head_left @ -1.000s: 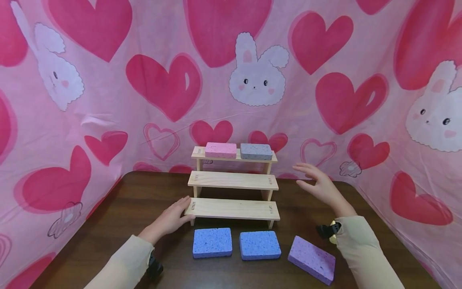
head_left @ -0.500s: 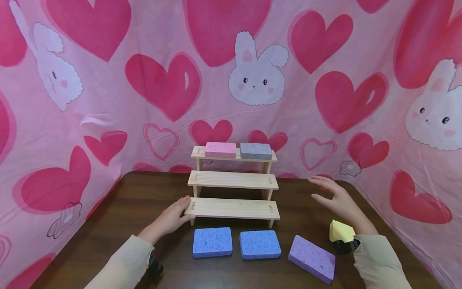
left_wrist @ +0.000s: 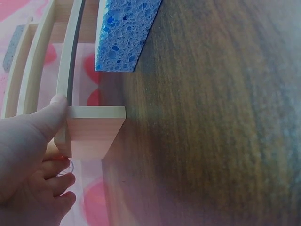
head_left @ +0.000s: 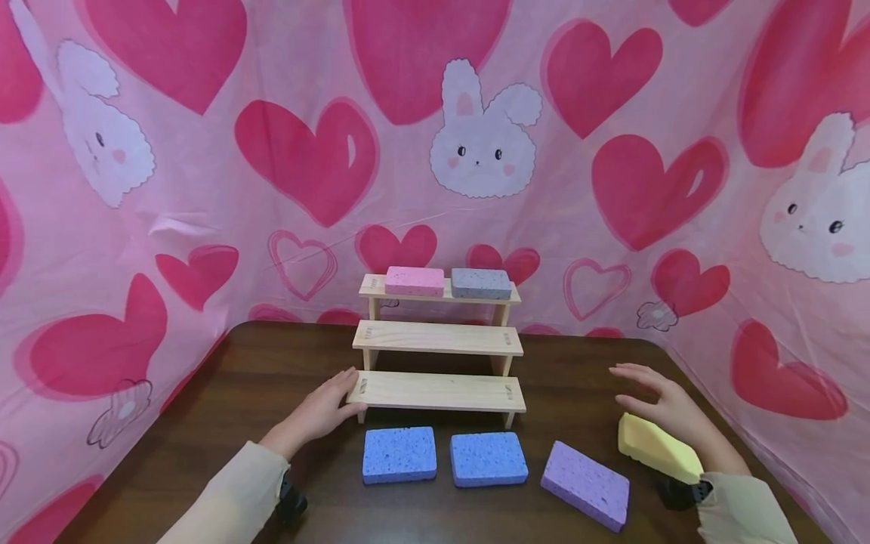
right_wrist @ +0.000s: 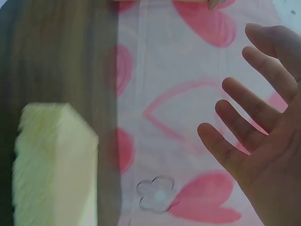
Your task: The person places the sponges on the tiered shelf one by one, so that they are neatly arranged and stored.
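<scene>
My left hand [head_left: 318,412] grips the left end of the lowest step of a three-tier wooden shelf [head_left: 438,391]. In the left wrist view the thumb lies on the front edge of that step and the fingers curl behind it. My right hand [head_left: 669,404], fingers spread and holding nothing, hovers above a yellow sponge [head_left: 655,447] at the right; the wrist hides part of the sponge. A pink sponge [head_left: 414,282] and a grey sponge [head_left: 481,284] sit side by side on the top step.
Before the shelf lie two blue sponges, a left blue sponge [head_left: 399,455] and a right blue sponge [head_left: 488,459]. A purple sponge [head_left: 586,485] lies slanted to their right. All rest on a dark wooden table [head_left: 272,355], with a pink heart-and-rabbit cloth [head_left: 394,204] hanging around it.
My right hand has drawn back from beside the shelf, rightward and toward me, uncovering more of the yellow sponge. The left hand keeps its place on the lowest step.
</scene>
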### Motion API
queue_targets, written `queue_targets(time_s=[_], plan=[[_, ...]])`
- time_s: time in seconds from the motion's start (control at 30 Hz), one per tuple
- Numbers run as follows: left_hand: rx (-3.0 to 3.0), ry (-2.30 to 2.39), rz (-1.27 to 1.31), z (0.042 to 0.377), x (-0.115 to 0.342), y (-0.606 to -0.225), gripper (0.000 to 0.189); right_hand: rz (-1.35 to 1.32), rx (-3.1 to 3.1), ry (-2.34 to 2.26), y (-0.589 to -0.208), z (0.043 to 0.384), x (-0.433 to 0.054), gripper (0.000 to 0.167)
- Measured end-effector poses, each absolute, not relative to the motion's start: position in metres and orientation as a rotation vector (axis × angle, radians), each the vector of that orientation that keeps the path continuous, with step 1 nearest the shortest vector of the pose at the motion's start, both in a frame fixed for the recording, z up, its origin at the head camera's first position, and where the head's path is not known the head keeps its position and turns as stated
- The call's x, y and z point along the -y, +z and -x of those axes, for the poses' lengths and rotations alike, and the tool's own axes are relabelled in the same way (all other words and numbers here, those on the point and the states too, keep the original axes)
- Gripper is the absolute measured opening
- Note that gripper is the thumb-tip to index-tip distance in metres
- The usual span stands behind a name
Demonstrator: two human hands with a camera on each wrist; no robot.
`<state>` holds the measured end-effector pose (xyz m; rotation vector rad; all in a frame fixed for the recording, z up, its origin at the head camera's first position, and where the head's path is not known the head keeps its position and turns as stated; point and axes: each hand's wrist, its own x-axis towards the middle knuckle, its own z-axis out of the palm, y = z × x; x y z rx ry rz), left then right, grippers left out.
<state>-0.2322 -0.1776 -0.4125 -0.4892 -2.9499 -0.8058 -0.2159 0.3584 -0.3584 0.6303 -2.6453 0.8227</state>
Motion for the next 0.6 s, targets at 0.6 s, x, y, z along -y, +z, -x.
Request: queue_targets(time_s=[0.6], plan=[[2.949, -0.811, 0.492, 0.232, 0.178, -0.412, 0.066, -0.488, 2.71, 0.929, -0.403, 0.199, -0.413, 0.041]])
